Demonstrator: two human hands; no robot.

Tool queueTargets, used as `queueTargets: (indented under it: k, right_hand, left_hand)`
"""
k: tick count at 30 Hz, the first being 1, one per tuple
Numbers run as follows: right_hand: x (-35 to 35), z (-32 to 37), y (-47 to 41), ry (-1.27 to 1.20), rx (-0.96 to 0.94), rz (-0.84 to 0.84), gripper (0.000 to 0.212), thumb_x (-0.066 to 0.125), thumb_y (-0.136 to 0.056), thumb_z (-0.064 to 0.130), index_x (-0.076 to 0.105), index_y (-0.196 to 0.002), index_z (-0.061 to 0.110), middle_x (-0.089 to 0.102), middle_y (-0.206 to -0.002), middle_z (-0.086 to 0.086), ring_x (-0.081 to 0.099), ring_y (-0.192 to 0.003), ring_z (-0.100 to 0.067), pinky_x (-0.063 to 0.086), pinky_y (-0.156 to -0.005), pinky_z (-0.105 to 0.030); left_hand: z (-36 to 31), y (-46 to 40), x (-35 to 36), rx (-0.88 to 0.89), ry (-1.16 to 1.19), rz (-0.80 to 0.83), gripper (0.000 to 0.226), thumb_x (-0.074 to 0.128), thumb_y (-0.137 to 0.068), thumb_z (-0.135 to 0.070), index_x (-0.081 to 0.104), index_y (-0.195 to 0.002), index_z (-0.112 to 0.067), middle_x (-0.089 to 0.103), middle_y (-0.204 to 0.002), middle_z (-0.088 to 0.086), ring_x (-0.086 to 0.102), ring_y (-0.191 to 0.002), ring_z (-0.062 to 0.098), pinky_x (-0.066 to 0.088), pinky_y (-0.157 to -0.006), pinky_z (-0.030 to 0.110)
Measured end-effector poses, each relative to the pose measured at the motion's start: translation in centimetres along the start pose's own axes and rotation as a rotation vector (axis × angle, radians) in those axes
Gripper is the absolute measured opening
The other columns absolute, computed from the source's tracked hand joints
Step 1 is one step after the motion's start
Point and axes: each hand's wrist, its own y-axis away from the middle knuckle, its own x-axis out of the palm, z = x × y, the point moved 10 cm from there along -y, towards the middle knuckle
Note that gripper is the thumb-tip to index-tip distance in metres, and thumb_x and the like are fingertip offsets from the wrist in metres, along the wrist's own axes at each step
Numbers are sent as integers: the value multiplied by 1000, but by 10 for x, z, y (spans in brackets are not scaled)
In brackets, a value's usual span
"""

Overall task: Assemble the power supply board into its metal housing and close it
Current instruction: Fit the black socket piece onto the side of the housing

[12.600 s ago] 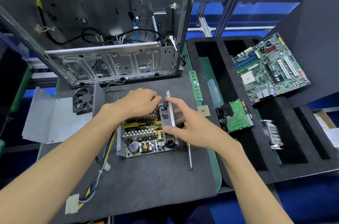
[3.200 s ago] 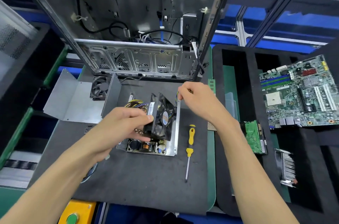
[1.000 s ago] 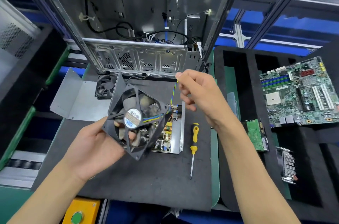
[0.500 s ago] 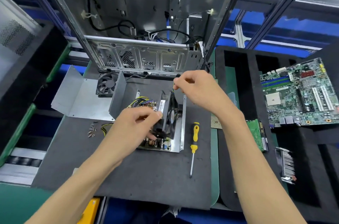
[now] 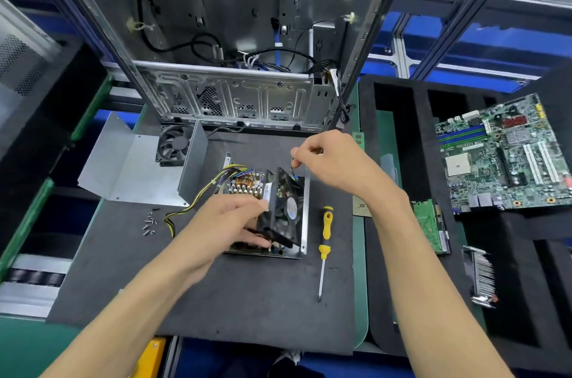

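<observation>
1. The power supply board (image 5: pixel 244 187) is lying flat in its open metal housing (image 5: pixel 305 210) on the dark mat (image 5: pixel 247 300).
2. The left hand (image 5: pixel 227 222) is gripping the black fan (image 5: pixel 283 210), which is standing on edge with its label facing right.
3. The right hand (image 5: pixel 328 160) is pinching the fan wire (image 5: pixel 292 170).
4. A yellow screwdriver (image 5: pixel 325 241) is lying just right, tip toward the person.

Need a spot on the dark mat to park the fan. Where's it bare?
Bare mat in front of the housing, left of the screwdriver; also left-front, below the screws. Crowded: the middle, where the left hand holds the fan, the right hand pinches its wire, plus the cover back-left.
</observation>
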Motion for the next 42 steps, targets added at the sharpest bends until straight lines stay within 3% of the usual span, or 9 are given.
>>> queueTargets:
  k: [3, 11, 16, 19, 24, 29, 31, 33, 42]
  right_hand:
    - [2, -1, 0, -17, 0, -8, 33, 57, -104, 32, 73, -78, 22, 50, -41, 22, 46, -38, 2, 31, -40, -10]
    - [2, 4, 0, -49, -20, -20, 33, 56, -104, 31, 72, -76, 22, 52, -44, 26, 48, -41, 6, 32, -42, -8]
    - [4, -4, 0, 0, 26, -3, 36, 50, -106, 28, 74, -81, 21, 46, -37, 23, 44, -36, 0, 31, -39, -9]
    - [6, -9, 0, 21, 55, -3, 35, 47, -106, 24, 75, -88, 14, 47, -39, 30, 45, -35, 2, 30, -37, -9]
    - [8, -19, 2, 148, 96, -14, 33, 56, -103, 30, 80, -85, 16, 57, -56, 9, 46, -47, -8, 34, -48, -22]
    - [8, -22, 5, 168, 115, -115, 36, 64, -99, 35, 78, -83, 6, 58, -59, -2, 57, -55, -26, 49, -55, -30]
    - [7, -23, 8, 129, 117, -173, 36, 67, -96, 34, 77, -81, 2, 58, -55, -6, 67, -61, -32, 60, -67, -36]
    - [6, -24, 11, 101, 119, -228, 35, 70, -92, 31, 74, -76, 0, 59, -52, -9, 66, -57, -32, 61, -69, -39]
    - [9, -43, 15, -36, 201, -270, 30, 65, -95, 34, 59, -81, 9, 72, -75, -10, 74, -67, -28, 62, -73, -51]
  left_hand:
    - [12, -5, -14, -79, 192, 42, 32, 50, -103, -13, 79, -90, -6, 75, -106, 17, 72, -89, 23, 62, -73, 36]
    - [22, -10, -21, -128, 308, 71, 23, 59, -94, -18, 79, -93, -7, 74, -104, 18, 71, -82, 22, 59, -64, 32]
    - [8, -4, -12, -54, 17, 0, 31, 55, -102, -17, 77, -85, -4, 77, -92, 9, 71, -82, 24, 62, -75, 34]
    - [3, -6, -5, -37, -138, -94, 38, 61, -100, -19, 65, -62, -12, 55, -69, 1, 66, -68, 24, 59, -68, 22]
    - [14, -17, 13, -131, -378, -77, 35, 63, -98, -29, 71, -89, 5, 62, -73, 7, 75, -61, 17, 49, -70, 25]
    - [7, -22, 16, -115, -598, -130, 30, 65, -94, -35, 80, -79, -14, 59, -47, -13, 57, -41, 0, 41, -50, 18]
    - [-1, -22, 13, -63, -680, -174, 26, 69, -91, -38, 80, -76, -19, 60, -50, -16, 55, -50, 0, 43, -53, 20]
    - [-7, -23, 10, -26, -688, -210, 21, 74, -87, -37, 75, -70, -23, 69, -67, -12, 63, -65, 6, 47, -61, 22]
    - [3, -27, 12, -122, -547, -30, 29, 71, -92, -19, 67, -62, -17, 60, -47, -12, 39, -34, -1, 28, -37, 10]
